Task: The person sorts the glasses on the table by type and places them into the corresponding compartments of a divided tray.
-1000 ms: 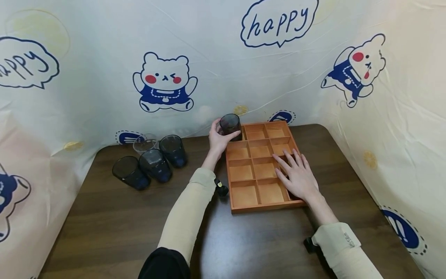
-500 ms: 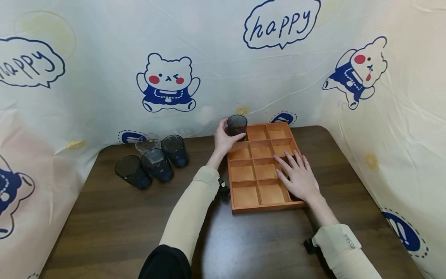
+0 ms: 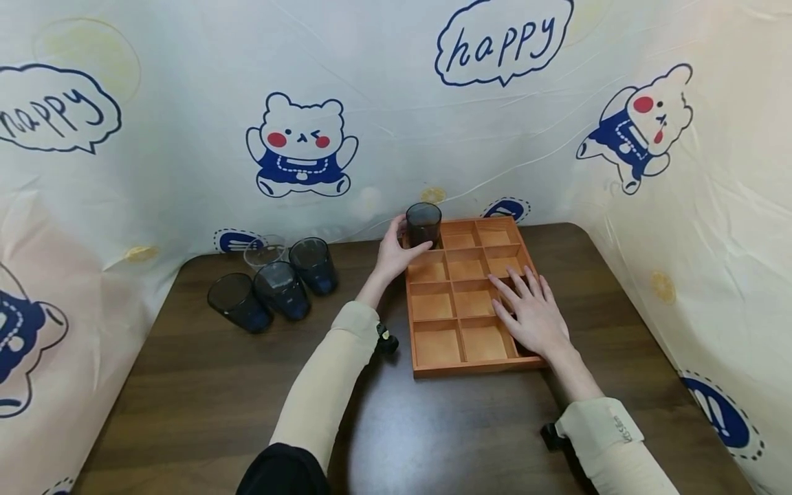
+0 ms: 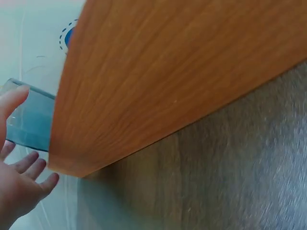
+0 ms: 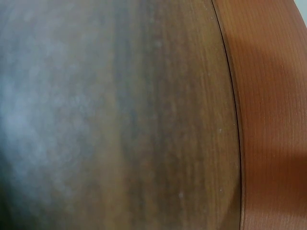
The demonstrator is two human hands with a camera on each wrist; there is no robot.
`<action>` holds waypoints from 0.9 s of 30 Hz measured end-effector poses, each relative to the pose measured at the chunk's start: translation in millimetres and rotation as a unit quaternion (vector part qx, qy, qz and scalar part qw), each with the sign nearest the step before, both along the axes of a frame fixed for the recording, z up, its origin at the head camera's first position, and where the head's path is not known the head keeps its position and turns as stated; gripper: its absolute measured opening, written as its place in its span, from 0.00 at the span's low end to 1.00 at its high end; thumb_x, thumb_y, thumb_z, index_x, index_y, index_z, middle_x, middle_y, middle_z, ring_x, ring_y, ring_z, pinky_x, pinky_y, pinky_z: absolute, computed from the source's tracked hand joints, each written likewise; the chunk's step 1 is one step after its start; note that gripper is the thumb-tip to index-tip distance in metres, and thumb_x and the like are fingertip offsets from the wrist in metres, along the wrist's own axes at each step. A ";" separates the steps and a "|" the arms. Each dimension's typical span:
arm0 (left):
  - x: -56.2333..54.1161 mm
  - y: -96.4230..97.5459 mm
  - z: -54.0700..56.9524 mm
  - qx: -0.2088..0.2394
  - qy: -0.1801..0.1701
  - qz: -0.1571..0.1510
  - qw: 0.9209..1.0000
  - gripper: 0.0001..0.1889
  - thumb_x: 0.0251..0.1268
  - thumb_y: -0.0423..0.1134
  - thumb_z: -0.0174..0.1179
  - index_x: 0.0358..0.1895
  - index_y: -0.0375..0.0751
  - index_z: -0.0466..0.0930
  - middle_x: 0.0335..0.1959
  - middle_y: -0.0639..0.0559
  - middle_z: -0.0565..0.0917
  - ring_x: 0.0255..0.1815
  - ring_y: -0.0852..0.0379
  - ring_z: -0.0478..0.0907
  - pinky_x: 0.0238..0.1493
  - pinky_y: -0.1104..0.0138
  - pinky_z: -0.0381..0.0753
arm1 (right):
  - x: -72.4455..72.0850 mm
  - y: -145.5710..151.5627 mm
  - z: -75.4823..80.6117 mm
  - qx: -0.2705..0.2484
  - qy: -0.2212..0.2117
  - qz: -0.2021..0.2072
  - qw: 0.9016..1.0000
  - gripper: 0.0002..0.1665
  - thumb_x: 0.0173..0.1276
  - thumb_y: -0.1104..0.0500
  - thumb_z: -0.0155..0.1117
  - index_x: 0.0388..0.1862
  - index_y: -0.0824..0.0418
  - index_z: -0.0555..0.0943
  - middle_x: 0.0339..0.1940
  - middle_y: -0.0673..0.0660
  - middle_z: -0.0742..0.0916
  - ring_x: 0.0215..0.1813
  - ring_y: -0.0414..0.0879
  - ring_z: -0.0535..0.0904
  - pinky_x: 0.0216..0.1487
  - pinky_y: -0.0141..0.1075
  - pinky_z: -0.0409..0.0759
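Note:
A dark smoky glass (image 3: 423,223) stands upright in the far left compartment of a wooden divided box (image 3: 476,370). My left hand (image 3: 392,254) is at its left side, thumb in front of the glass and fingers spread loosely beside it. In the left wrist view the thumb overlaps the glass (image 4: 33,120), and the fingers of the left hand (image 4: 21,187) are extended, apart from it. My right hand (image 3: 533,313) lies flat with fingers spread over the box's right side, hiding some compartments. The right wrist view shows only the box's side wall (image 5: 273,120) and tabletop.
On the left stand three more dark glasses, a front one (image 3: 240,302), a middle one (image 3: 282,290) and a back one (image 3: 313,266), close together. A clear glass (image 3: 265,251) is behind them. A printed cloth (image 3: 396,103) hangs right behind the brown table (image 3: 204,399).
The glass has moved right and down into the far left compartment. My left hand moved right with it, then loosened and drew slightly back left. The right hand stays in place.

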State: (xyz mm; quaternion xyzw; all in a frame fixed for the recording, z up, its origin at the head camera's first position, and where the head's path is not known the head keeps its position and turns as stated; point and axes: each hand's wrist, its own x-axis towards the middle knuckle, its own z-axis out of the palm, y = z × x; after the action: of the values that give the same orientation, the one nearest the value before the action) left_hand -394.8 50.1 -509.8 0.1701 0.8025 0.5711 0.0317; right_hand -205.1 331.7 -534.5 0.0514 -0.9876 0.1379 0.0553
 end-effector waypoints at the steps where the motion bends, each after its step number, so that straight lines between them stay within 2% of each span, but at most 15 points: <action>1: 0.6 -1.7 0.8 -0.008 0.000 -0.003 1.000 0.48 0.70 0.45 0.76 0.87 0.42 0.58 0.83 0.36 0.70 0.85 0.38 0.66 0.85 0.43 0.67 | -0.2 -0.3 -0.3 0.001 -0.001 0.001 1.000 0.37 0.88 0.39 0.53 0.90 0.43 0.63 0.92 0.64 0.63 0.93 0.70 0.47 0.90 0.70 0.42; 6: 6.0 -10.4 11.6 -0.045 0.009 -0.009 0.999 0.53 0.69 0.51 0.76 0.90 0.43 0.53 0.87 0.38 0.65 0.88 0.39 0.63 0.87 0.42 0.65 | -1.0 -1.5 -1.1 0.006 -0.003 0.003 1.000 0.38 0.88 0.38 0.52 0.91 0.43 0.62 0.92 0.64 0.63 0.93 0.70 0.48 0.90 0.69 0.43; 10: 15.2 -19.0 33.7 -0.063 0.036 -0.010 0.997 0.55 0.69 0.54 0.76 0.91 0.45 0.51 0.91 0.42 0.60 0.91 0.40 0.59 0.89 0.41 0.62 | -1.1 -0.9 -0.4 0.012 -0.004 0.001 1.000 0.38 0.88 0.38 0.52 0.91 0.43 0.62 0.92 0.64 0.63 0.93 0.71 0.48 0.90 0.70 0.43; 14: 23.7 -32.8 57.7 -0.092 0.069 -0.007 0.993 0.54 0.69 0.55 0.76 0.90 0.46 0.52 0.91 0.45 0.59 0.91 0.41 0.59 0.89 0.41 0.61 | -0.9 -0.1 0.3 0.013 -0.006 0.001 1.000 0.38 0.88 0.38 0.52 0.91 0.44 0.62 0.92 0.65 0.63 0.93 0.71 0.47 0.90 0.70 0.42; 17: 27.2 -44.1 69.8 -0.112 0.083 0.001 0.990 0.54 0.69 0.55 0.76 0.90 0.46 0.53 0.91 0.46 0.60 0.90 0.41 0.59 0.88 0.39 0.61 | -0.2 0.6 1.0 0.014 -0.007 0.000 1.000 0.38 0.88 0.38 0.52 0.91 0.44 0.62 0.92 0.65 0.63 0.93 0.71 0.47 0.90 0.70 0.42; 20: 28.5 -54.6 75.9 -0.127 0.090 0.007 0.988 0.53 0.69 0.55 0.76 0.90 0.47 0.54 0.91 0.46 0.60 0.90 0.41 0.59 0.88 0.38 0.61 | 0.3 0.9 2.0 0.016 -0.006 -0.002 1.000 0.38 0.88 0.38 0.52 0.91 0.44 0.63 0.91 0.66 0.63 0.92 0.71 0.48 0.90 0.70 0.43; 27: 29.8 -77.8 80.9 -0.164 0.120 0.011 0.979 0.50 0.71 0.56 0.74 0.89 0.48 0.57 0.90 0.48 0.62 0.90 0.42 0.59 0.89 0.39 0.60 | 0.8 -1.0 1.6 0.016 -0.004 0.003 1.000 0.38 0.88 0.39 0.52 0.90 0.45 0.63 0.92 0.66 0.63 0.92 0.72 0.48 0.90 0.70 0.43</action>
State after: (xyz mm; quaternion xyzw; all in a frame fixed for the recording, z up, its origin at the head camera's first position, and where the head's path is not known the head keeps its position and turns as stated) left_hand -365.0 -27.7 -428.9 0.2210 0.8849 0.4076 -0.0434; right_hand -204.3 330.7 -532.9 0.0547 -0.9896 0.1228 0.0506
